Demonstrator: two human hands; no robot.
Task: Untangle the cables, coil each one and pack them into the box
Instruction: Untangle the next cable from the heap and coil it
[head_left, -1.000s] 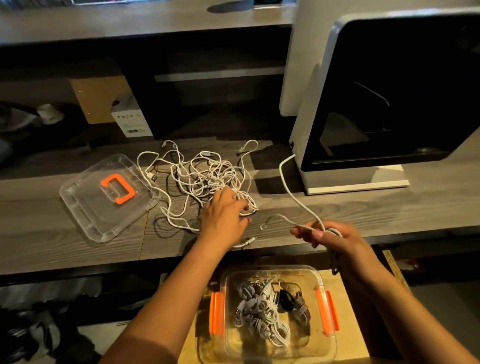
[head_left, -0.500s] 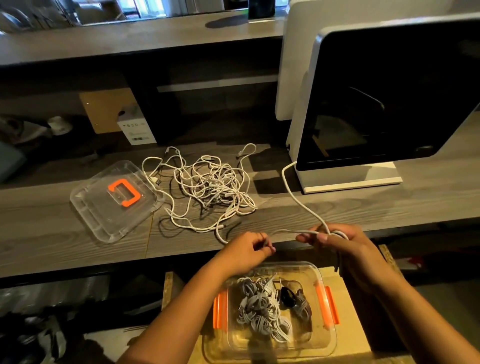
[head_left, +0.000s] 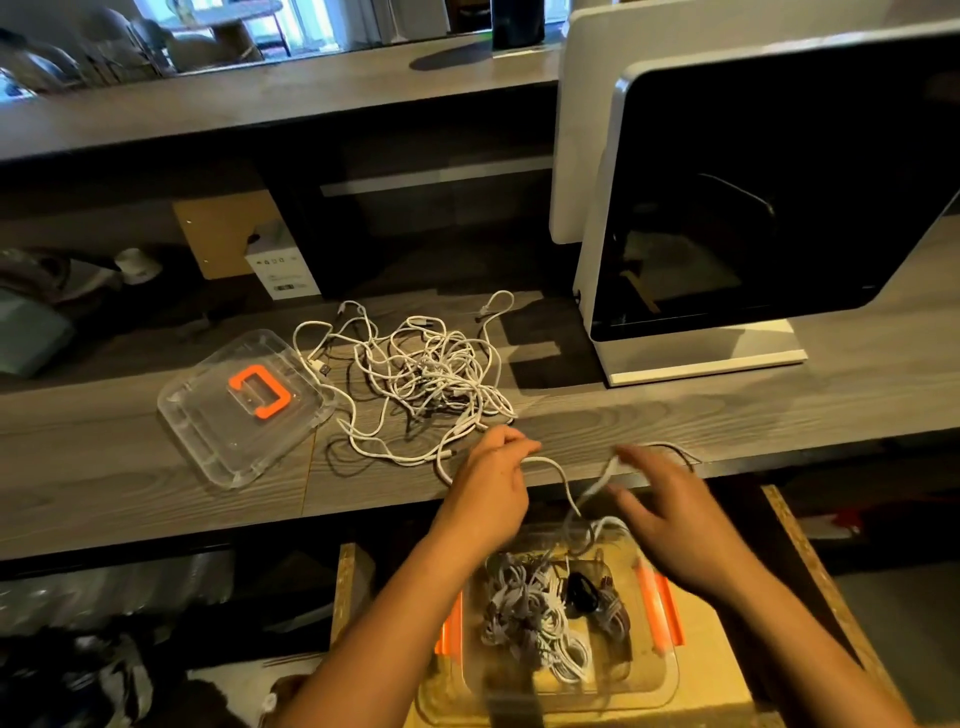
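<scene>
While the left hand (head_left: 488, 493) pinches a white cable (head_left: 540, 460) above the desk's (head_left: 675, 415) near edge, the blurred right hand (head_left: 670, 514) reaches it, grip unclear; coiled cables (head_left: 524, 608) lie in the clear box (head_left: 662, 675).

Grey wood-grain bench (head_left: 675, 415) with a lower chipboard shelf (head_left: 727, 680) in front of it.
On the bench lie a clear lid (head_left: 208, 436) with an orange handle at the left, a tangle of white cables (head_left: 431, 374) just beside it, and a white-framed machine (head_left: 701, 358) at the right. One white cable (head_left: 441, 470) runs from the tangle to the front edge. The clear box (head_left: 667, 670) sits on the shelf.
</scene>
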